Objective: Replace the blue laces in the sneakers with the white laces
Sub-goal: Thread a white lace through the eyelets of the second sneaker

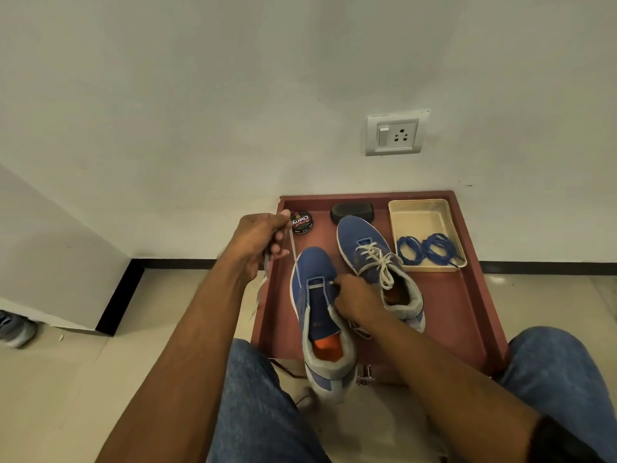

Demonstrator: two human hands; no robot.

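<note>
From the head view, the far sneaker (pixel 374 259) already carries a tied white lace, and both blue laces (pixel 429 250) lie coiled in the cream tray (pixel 420 208) on the red surface (pixel 447 315). The near sneaker (pixel 317 295) seems barely begun, with only its bottom eyelets threaded. The left hand (pixel 263 242) grips the white lace (pixel 295 259), pulling it up taut. The right hand (pixel 355 300) pinches at an eyelet. Most of this shoe's lacing and the knot remain.

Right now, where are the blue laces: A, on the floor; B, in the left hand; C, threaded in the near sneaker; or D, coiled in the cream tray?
D: two coils of blue laces lie in the cream tray beside the far sneaker.
</note>
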